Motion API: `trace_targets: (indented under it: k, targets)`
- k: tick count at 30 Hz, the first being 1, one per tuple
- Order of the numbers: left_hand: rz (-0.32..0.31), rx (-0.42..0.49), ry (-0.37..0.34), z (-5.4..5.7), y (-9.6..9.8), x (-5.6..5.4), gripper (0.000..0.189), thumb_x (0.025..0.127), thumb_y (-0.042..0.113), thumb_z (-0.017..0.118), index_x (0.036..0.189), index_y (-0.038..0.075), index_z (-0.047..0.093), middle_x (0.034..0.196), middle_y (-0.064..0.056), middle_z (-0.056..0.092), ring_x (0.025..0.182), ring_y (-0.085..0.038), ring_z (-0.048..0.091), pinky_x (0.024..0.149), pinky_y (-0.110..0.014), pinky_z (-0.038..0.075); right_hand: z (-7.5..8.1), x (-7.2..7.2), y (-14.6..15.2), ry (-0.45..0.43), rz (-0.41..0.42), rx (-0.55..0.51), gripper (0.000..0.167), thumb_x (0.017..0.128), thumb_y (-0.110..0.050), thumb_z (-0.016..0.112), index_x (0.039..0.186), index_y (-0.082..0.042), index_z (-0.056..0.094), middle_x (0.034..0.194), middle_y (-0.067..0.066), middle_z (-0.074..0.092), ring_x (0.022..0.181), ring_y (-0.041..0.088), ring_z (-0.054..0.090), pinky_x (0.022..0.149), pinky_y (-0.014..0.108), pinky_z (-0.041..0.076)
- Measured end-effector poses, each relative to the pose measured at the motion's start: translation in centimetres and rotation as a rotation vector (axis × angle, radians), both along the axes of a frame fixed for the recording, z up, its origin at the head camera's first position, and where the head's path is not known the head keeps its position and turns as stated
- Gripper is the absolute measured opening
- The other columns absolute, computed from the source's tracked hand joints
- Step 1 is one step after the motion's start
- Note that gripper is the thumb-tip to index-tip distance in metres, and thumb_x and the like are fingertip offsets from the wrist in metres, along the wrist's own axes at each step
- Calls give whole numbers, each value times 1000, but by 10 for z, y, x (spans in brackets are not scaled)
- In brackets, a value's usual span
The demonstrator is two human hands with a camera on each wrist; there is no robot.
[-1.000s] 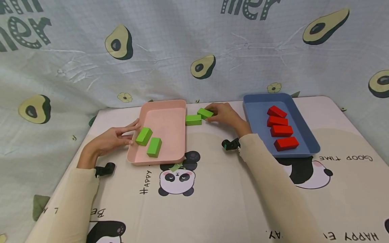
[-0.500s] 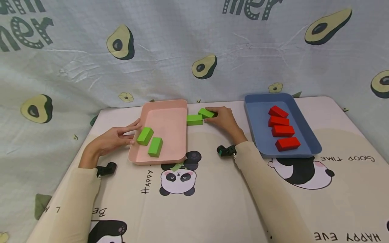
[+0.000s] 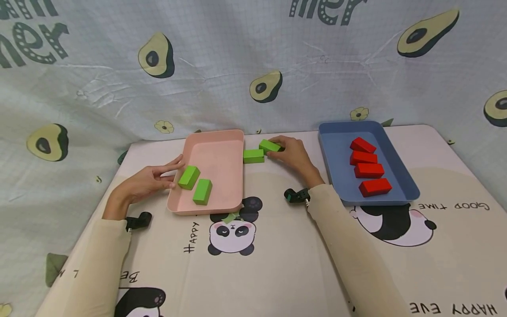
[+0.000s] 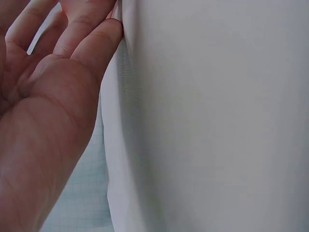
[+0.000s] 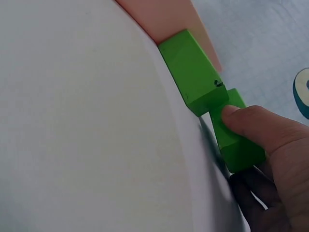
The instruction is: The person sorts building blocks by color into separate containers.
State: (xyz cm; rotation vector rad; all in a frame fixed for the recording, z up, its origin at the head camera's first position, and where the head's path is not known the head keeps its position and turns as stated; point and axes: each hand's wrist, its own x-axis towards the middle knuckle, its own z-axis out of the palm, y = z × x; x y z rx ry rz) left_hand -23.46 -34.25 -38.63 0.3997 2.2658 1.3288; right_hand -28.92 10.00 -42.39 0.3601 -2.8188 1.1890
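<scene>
In the head view, a pink tray (image 3: 219, 154) lies on the table at left of centre, with two green blocks inside: one (image 3: 189, 177) by its left wall, the other (image 3: 202, 192) nearer the front. My left hand (image 3: 143, 184) rests against the tray's left side, fingers fairly straight. Beyond the right rim, a green block (image 3: 253, 156) sits beside the tray. My right hand (image 3: 294, 155) pinches a second green block (image 3: 270, 145) between thumb and fingers; in the right wrist view this held block (image 5: 234, 137) touches the end of the other block (image 5: 193, 70).
To the right stands a blue tray (image 3: 336, 154) holding several red blocks (image 3: 368, 171) in a slanted row. A patterned cloth (image 3: 214, 61) hangs directly behind the table. Panda drawings (image 3: 233, 235) and lettering decorate the tabletop.
My right wrist and forearm have swung slightly left while the fingers stay on the green block. The left hand and both trays look unchanged.
</scene>
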Motion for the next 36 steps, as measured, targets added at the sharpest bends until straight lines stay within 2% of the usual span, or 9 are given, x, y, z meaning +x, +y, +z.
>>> trace_targets:
  k: [6, 12, 14, 19, 21, 26, 29, 32, 36]
  targets:
    - [6, -12, -5, 1, 0, -1, 73, 92, 12, 75, 155, 10, 39, 168, 10, 17, 155, -26, 10, 96, -8, 39, 6, 2, 0, 16, -35, -44, 48, 90, -27, 80, 133, -10, 68, 121, 12, 73, 104, 26, 67, 87, 40, 52]
    - [17, -26, -1, 1, 0, -1, 74, 90, 13, 77, 155, 11, 39, 167, 11, 18, 155, -26, 10, 97, -7, 38, 15, 3, -3, 63, -17, -147, 44, 89, -20, 80, 130, -11, 70, 120, 11, 72, 104, 28, 67, 84, 40, 51]
    - [10, -25, 6, 0, 0, -1, 74, 91, 13, 76, 155, 11, 39, 168, 10, 18, 154, -20, 16, 98, -7, 37, 18, 5, -4, 57, -9, -187, 43, 89, -21, 80, 130, -12, 70, 120, 11, 72, 106, 27, 67, 85, 40, 51]
    - [-12, -12, 25, -1, -1, 0, 72, 92, 11, 75, 156, 11, 39, 169, 6, 16, 142, 2, 35, 101, -8, 35, 25, 9, -8, 21, 29, -296, 45, 90, -25, 80, 132, -11, 68, 124, 10, 70, 112, 26, 68, 91, 36, 56]
    - [-13, -8, 25, -1, -1, 0, 72, 93, 11, 75, 155, 11, 40, 169, 5, 16, 145, -1, 32, 101, -8, 35, 27, 10, -9, 20, 49, -310, 46, 90, -25, 80, 132, -12, 69, 124, 11, 70, 110, 26, 69, 90, 36, 57]
    - [-16, -9, 26, 0, 0, 0, 72, 93, 13, 74, 155, 10, 40, 169, 6, 16, 154, -26, 15, 100, -7, 36, 34, 14, -10, 45, 79, -285, 44, 90, -28, 80, 132, -15, 70, 111, 8, 73, 94, 19, 69, 78, 30, 54]
    - [-17, -11, 30, 0, 0, 1, 72, 93, 13, 75, 155, 10, 40, 168, 6, 17, 154, -28, 14, 101, -7, 35, 38, 17, -9, 47, 100, -284, 46, 90, -28, 80, 133, -17, 68, 106, 7, 74, 88, 18, 64, 73, 29, 49]
    - [-13, -14, 29, 0, 0, 1, 71, 92, 13, 75, 155, 9, 40, 169, 6, 16, 154, -28, 13, 99, -7, 36, 42, 20, -8, 36, 132, -304, 47, 90, -28, 80, 134, -17, 67, 111, 6, 74, 96, 19, 67, 78, 29, 52]
    - [-15, 0, 16, -1, 0, 1, 70, 93, 11, 73, 155, 8, 40, 169, 4, 15, 155, -27, 12, 95, -10, 41, 47, 23, -7, 36, 186, -360, 47, 88, -24, 82, 132, -15, 70, 125, 6, 70, 111, 22, 68, 93, 32, 56]
